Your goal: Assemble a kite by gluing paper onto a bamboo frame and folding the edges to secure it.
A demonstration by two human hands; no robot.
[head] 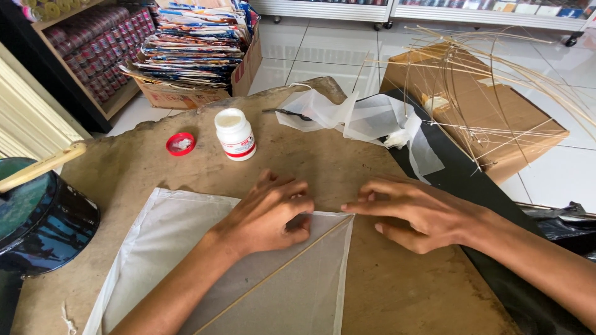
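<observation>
Kite (186,248): thin white paper with 1 bamboo spar (279,270), lower centre; judged light, tear-prone, best pressed along its edges.
Left hand (267,214): fingers curled, pressing top corner.
Right hand (422,214): nearly flat, fingertips at corner, holding nothing.

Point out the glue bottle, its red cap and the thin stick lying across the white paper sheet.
glue bottle (235,135), head view, on its white body.
red cap (180,144), head view, on its inside.
thin stick (279,268), head view, midway along its length.
</observation>
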